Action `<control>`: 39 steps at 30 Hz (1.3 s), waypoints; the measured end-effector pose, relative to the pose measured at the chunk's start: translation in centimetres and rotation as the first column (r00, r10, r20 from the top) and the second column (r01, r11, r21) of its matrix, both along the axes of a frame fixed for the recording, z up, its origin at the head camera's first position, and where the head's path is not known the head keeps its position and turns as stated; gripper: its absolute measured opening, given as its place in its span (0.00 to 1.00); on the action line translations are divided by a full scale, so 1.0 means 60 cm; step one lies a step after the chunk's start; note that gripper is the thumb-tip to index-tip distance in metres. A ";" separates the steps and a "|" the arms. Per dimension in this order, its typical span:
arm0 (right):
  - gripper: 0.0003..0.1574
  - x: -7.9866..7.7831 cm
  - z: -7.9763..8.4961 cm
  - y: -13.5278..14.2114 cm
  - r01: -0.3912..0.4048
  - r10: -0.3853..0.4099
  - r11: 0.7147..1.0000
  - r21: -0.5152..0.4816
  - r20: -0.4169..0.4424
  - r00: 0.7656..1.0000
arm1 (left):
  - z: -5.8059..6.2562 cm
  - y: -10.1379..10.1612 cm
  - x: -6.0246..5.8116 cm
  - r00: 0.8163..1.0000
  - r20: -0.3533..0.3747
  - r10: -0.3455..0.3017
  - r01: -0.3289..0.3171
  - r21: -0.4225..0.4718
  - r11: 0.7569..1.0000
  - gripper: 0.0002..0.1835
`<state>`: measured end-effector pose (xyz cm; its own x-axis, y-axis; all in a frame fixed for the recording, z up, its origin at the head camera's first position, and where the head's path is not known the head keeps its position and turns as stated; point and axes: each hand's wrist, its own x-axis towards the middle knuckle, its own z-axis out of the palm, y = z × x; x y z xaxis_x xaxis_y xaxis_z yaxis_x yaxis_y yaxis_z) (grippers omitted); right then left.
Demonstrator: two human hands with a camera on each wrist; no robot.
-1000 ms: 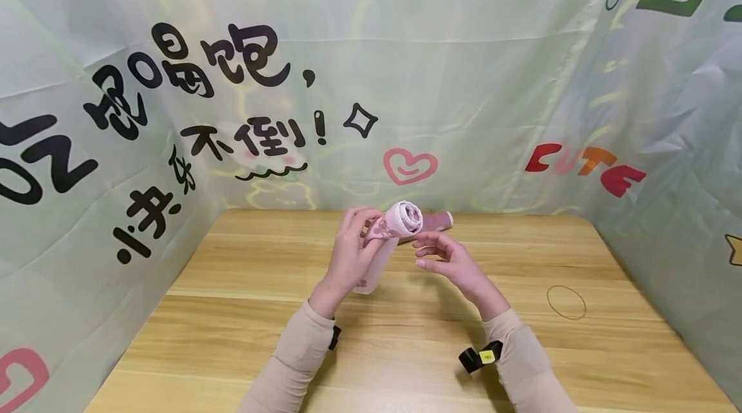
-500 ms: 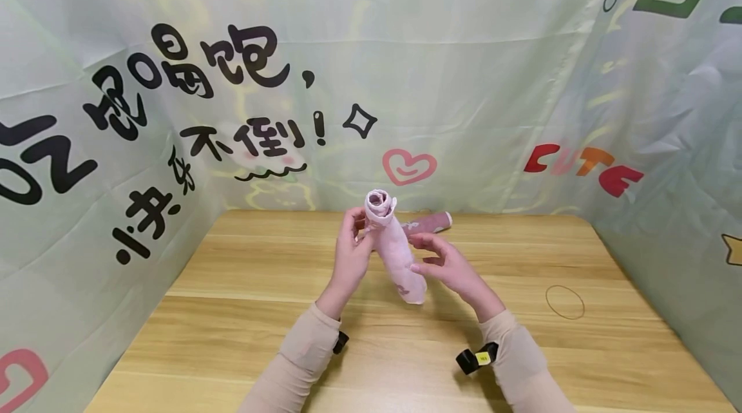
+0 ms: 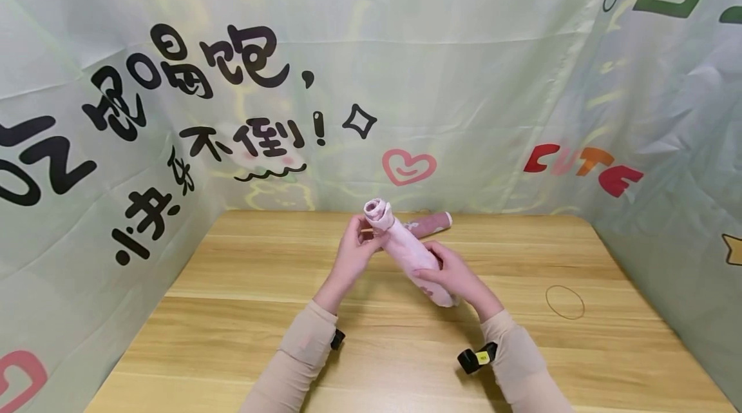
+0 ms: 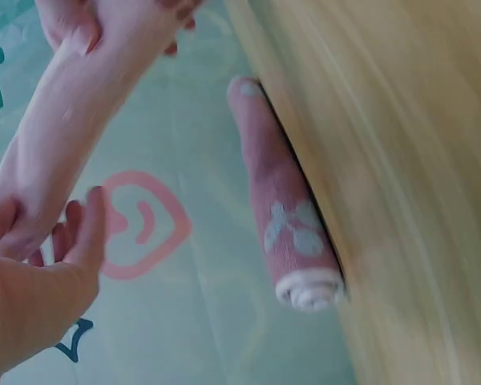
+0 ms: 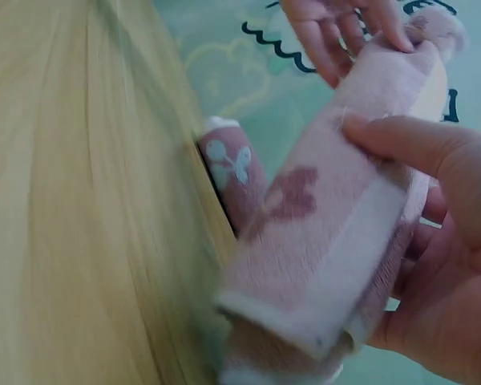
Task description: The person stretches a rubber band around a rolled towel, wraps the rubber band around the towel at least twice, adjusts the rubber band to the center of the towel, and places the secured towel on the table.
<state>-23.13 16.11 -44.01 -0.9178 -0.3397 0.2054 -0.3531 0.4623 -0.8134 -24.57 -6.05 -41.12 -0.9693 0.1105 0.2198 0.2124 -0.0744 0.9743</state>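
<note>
A light pink towel, rolled into a long tube, is held at a slant over the table. My left hand pinches it near its upper end, where the coiled, folded-over edge shows. Lower down, my right hand grips the roll, thumb across the near side and fingers behind. In the right wrist view the towel shows a darker flower-like pattern and a loose, layered lower end. Behind it on the table lies a second rolled towel, darker pink; the left wrist view shows pale motifs and a white end on this towel.
A thin loop like a rubber band lies on the wooden table at the right. Printed fabric sheets hang behind the table and along both sides. Each wrist wears a small black camera.
The light pink towel has swung round, its lower end moving to the right and its coiled end to the left. My right hand has closed round its lower part, where before it hovered beside it.
</note>
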 end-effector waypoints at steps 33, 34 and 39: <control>0.20 -0.015 -0.015 0.046 0.125 -0.073 0.946 0.300 -0.177 0.981 | -0.011 -0.048 -0.007 0.862 -0.469 -0.192 -0.384 -0.852 0.356 0.28; 0.20 -0.015 -0.014 0.046 0.127 -0.072 0.943 0.307 -0.186 0.980 | -0.011 -0.049 -0.007 0.856 -0.474 -0.205 -0.395 -0.857 0.331 0.27; 0.19 -0.013 -0.012 0.045 0.140 -0.074 0.931 0.336 -0.204 0.976 | -0.015 -0.051 -0.005 0.792 -0.547 -0.270 -0.486 -0.833 0.264 0.24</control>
